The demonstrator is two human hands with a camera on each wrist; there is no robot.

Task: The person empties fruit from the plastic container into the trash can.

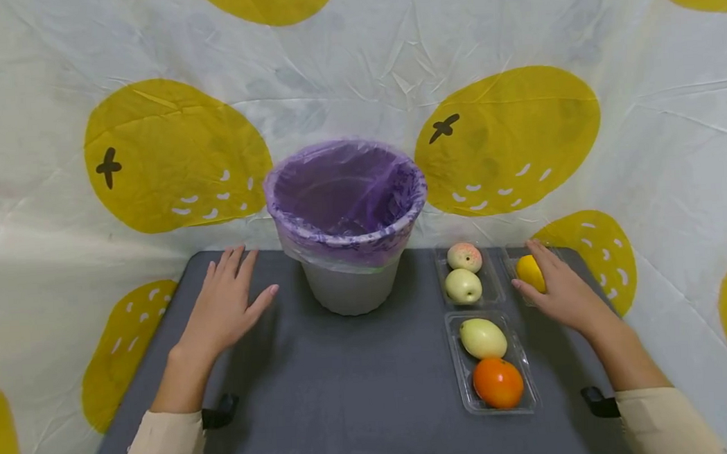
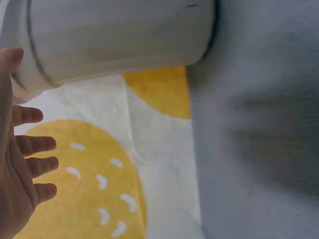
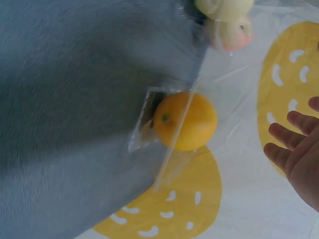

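My left hand (image 1: 221, 308) hovers over the table left of a grey bin (image 1: 354, 283), fingers spread and holding nothing. In the left wrist view the same hand (image 2: 22, 164) shows straight fingers beside the bin's side. On the far right, my right hand (image 1: 557, 284) overlaps a clear plastic tray with a yellow-orange fruit (image 1: 530, 272), which its fingers partly hide. The right wrist view has this orange-like fruit (image 3: 185, 121) in its tray (image 3: 142, 124), with the right hand (image 3: 301, 154) apart from it, fingers extended.
A purple bag (image 1: 349, 193) lines the bin. Between bin and right hand, one clear tray holds a peach (image 1: 464, 257) and a pale apple-like fruit (image 1: 464, 287). Nearer, another tray (image 1: 464, 394) carries a pale yellow-green fruit (image 1: 483, 338) and an orange (image 1: 498, 382). Patterned cloth (image 1: 341, 68) hangs behind.
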